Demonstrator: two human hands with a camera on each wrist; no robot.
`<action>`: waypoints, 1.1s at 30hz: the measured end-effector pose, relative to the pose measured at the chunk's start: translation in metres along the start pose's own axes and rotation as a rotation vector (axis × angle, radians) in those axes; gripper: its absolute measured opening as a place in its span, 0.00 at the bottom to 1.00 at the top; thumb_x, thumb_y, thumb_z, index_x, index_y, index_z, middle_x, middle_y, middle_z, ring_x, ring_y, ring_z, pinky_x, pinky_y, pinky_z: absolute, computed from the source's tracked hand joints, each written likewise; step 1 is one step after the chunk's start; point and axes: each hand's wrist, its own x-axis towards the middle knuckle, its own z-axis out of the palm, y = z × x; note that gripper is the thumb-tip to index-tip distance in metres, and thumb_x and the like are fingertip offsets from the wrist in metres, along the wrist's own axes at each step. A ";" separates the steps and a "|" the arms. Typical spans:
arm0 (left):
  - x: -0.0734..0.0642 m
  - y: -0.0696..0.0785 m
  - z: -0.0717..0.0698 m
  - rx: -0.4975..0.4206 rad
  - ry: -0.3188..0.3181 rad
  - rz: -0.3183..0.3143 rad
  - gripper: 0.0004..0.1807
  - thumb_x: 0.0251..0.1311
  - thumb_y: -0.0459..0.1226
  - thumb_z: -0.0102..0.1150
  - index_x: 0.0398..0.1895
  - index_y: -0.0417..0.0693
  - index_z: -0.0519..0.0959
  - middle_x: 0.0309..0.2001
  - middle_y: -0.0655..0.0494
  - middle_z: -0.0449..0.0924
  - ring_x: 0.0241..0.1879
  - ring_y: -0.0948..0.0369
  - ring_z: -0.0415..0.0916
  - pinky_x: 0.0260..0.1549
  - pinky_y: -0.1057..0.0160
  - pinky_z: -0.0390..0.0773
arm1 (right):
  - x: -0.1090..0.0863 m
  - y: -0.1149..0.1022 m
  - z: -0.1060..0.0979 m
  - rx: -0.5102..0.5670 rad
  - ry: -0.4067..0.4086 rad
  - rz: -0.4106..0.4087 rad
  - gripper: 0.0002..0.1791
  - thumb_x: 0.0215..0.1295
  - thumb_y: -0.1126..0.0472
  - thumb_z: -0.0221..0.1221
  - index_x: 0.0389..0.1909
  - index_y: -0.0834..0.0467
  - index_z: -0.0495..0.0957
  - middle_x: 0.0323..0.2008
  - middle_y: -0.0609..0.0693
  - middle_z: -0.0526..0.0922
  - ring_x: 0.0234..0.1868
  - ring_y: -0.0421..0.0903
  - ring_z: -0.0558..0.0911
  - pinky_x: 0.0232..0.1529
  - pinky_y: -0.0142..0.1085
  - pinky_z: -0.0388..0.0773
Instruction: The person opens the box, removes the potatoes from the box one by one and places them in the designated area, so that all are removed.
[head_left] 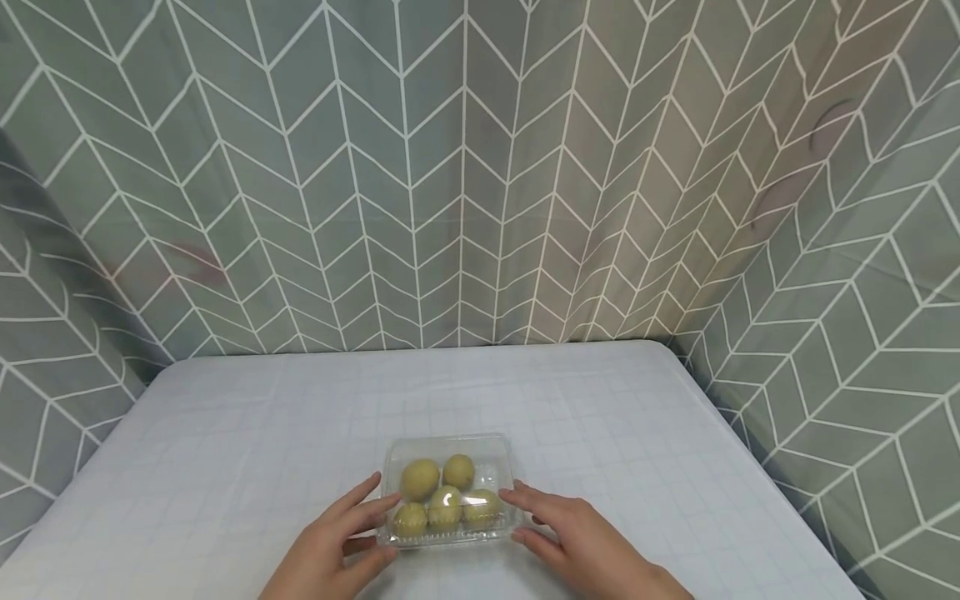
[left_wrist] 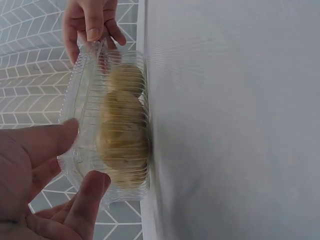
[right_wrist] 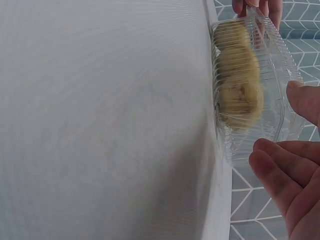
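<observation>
A clear plastic clamshell box point(head_left: 491, 450) rests on the table with its lid down, or nearly so. Inside it lie several round yellowish things point(head_left: 420, 479) that look like small potatoes. At the box's left side is my left hand point(head_left: 330, 537), fingers spread and fingertips at the lid edge and front left corner. My right hand point(head_left: 577, 533) is on the opposite side, its index fingertip at the lid edge and its thumb near the front right corner. In both wrist views, the box's ribbed wall point(left_wrist: 127, 192) shows between the hands; neither hand visibly wraps round it.
A white cloth with faint grid lines covers the table point(head_left: 300, 417). Behind and to the sides hangs a grey-green curtain point(head_left: 465, 208) with white chevron lines, close to the table's back edge.
</observation>
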 end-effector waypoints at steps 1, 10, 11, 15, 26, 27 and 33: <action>0.000 0.000 0.000 -0.008 -0.001 -0.003 0.30 0.58 0.46 0.70 0.63 0.48 0.77 0.70 0.36 0.61 0.51 0.51 0.80 0.41 0.68 0.80 | 0.000 0.000 0.000 0.000 0.002 -0.001 0.24 0.72 0.51 0.58 0.67 0.52 0.73 0.62 0.56 0.76 0.55 0.45 0.81 0.49 0.38 0.79; 0.004 -0.001 0.000 -0.148 0.014 -0.100 0.36 0.54 0.37 0.74 0.67 0.47 0.72 0.71 0.39 0.61 0.52 0.54 0.80 0.43 0.67 0.79 | 0.003 0.002 0.001 -0.005 0.038 -0.034 0.24 0.71 0.54 0.60 0.66 0.49 0.73 0.60 0.54 0.78 0.53 0.45 0.82 0.46 0.33 0.80; 0.004 0.000 0.000 -0.157 0.022 -0.111 0.37 0.53 0.36 0.74 0.68 0.47 0.71 0.71 0.40 0.61 0.52 0.55 0.80 0.43 0.68 0.79 | 0.003 0.002 0.001 -0.004 0.047 -0.043 0.24 0.70 0.55 0.61 0.66 0.50 0.74 0.60 0.54 0.78 0.54 0.46 0.82 0.46 0.33 0.79; 0.006 0.002 0.003 -0.167 0.053 -0.163 0.38 0.50 0.35 0.76 0.67 0.47 0.72 0.70 0.42 0.63 0.50 0.58 0.80 0.43 0.69 0.79 | 0.004 0.003 0.001 0.002 0.067 -0.061 0.24 0.69 0.57 0.62 0.65 0.50 0.75 0.59 0.54 0.79 0.58 0.46 0.79 0.47 0.30 0.79; 0.004 0.005 0.007 -0.138 0.074 -0.246 0.38 0.50 0.39 0.76 0.67 0.47 0.74 0.69 0.45 0.65 0.51 0.55 0.80 0.42 0.70 0.78 | 0.004 0.005 0.003 0.000 0.052 -0.043 0.24 0.68 0.55 0.63 0.64 0.52 0.76 0.59 0.55 0.79 0.57 0.46 0.79 0.48 0.38 0.80; 0.003 0.005 0.008 -0.145 0.076 -0.245 0.38 0.50 0.39 0.76 0.67 0.46 0.74 0.69 0.44 0.66 0.51 0.55 0.81 0.42 0.71 0.78 | 0.004 0.005 0.004 -0.004 0.055 -0.048 0.24 0.68 0.55 0.63 0.64 0.52 0.76 0.59 0.55 0.79 0.57 0.46 0.80 0.49 0.39 0.80; 0.001 0.005 0.009 -0.171 0.088 -0.255 0.37 0.50 0.39 0.76 0.66 0.45 0.74 0.68 0.43 0.66 0.51 0.57 0.81 0.41 0.71 0.78 | 0.004 0.004 0.005 -0.010 0.064 -0.063 0.25 0.67 0.55 0.63 0.64 0.53 0.76 0.59 0.55 0.79 0.57 0.46 0.80 0.49 0.41 0.79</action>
